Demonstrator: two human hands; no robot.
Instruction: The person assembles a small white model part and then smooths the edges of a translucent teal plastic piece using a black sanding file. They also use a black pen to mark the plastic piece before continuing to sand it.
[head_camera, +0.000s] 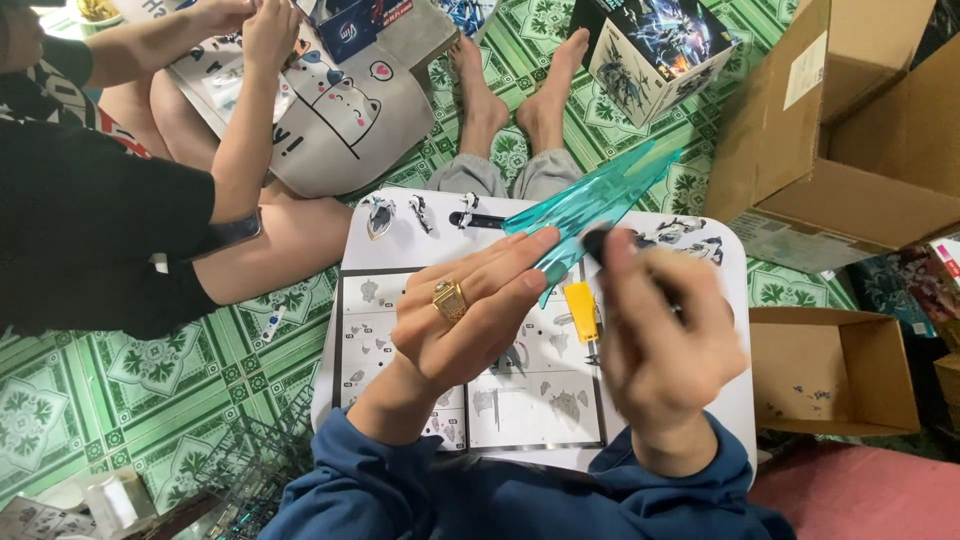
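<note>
Left hand, gold ring on it, has its fingers stretched out nearly flat and pinched on the lower end of a clear teal plastic blade part, which pokes up and away to the right over the far edge of the white tabletop. Right hand is blurry, but the fingers look curled shut around a thin dark-tipped tool, its tip right at the base of the teal part.

Under both hands there's an open instruction sheet with grey diagrams, and a yellow-handled tool lying on it between the hands. Small grey and white model pieces sit along the far side of the tabletop.

Past that, bare feet on a green patterned floor mat, a printed kit box, and cardboard boxes on the right. Another person in black sits on the left, busy over a cat-print pillow.
</note>
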